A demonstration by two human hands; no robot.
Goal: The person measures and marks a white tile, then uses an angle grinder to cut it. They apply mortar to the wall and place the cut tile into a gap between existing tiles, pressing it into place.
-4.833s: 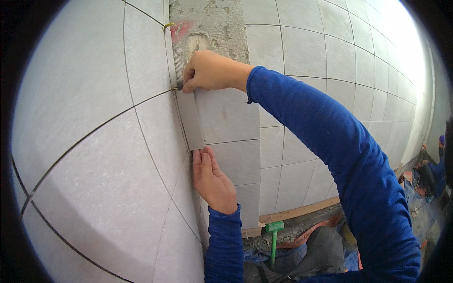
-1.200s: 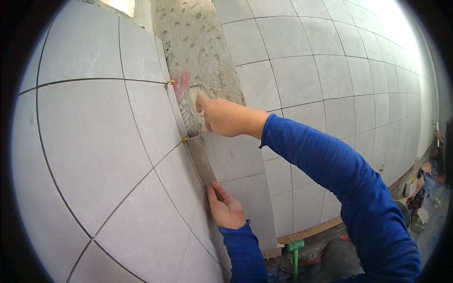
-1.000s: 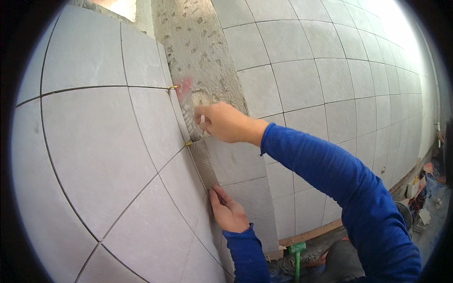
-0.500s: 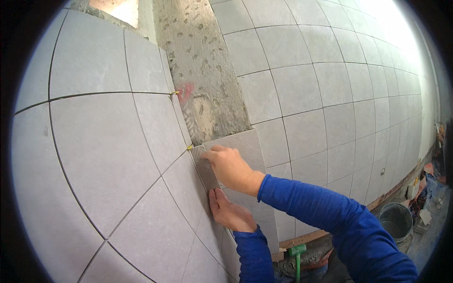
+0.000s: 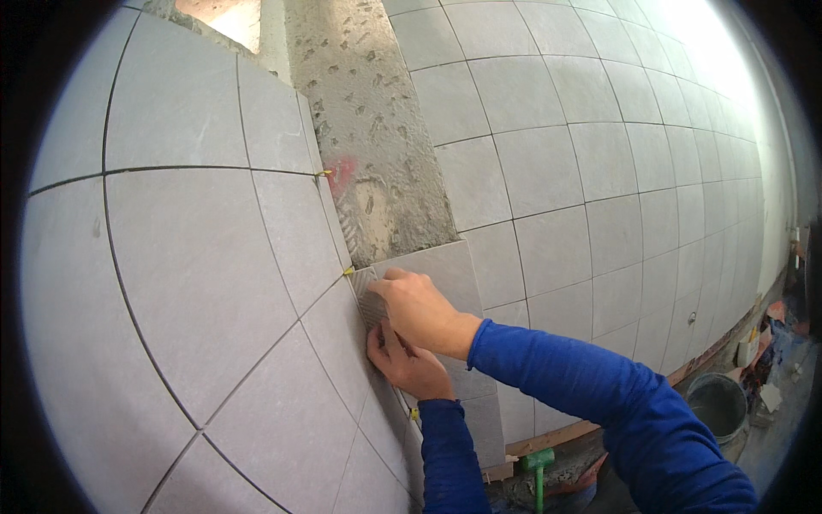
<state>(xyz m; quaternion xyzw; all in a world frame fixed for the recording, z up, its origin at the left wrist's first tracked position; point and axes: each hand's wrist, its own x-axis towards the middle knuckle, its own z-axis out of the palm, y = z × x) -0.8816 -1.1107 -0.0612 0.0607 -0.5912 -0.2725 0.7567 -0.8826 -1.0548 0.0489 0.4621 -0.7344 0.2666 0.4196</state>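
We are counting two hands, both working in one corner between two tiled walls: the left-side wall [image 5: 197, 248] and the right-side wall [image 5: 591, 163]. We are seeing one ridged strip [image 5: 368, 295], grey and narrow, sitting in the corner just below one band of bare concrete [image 5: 368, 103]. The right hand [image 5: 421, 310] is bending its fingers at the strip's right side, its grip looking narrow; we are not managing to tell whether it is pinching anything. The left hand [image 5: 411, 364] is sitting just below, fingers bunching near the strip's lower visible part, its grip also narrow; hold or mere touch, we are not telling. We are tallying two blue sleeves [image 5: 556, 364] and three yellow spacers [image 5: 348, 271]: two are marking joints along the corner, one is showing beside the left wrist. One red mark [image 5: 341, 176] is showing on the concrete. Lower down, one green mallet [image 5: 539, 461] is standing head up near one wooden batten [image 5: 556, 436], and one bucket [image 5: 717, 406] is sitting farther right.
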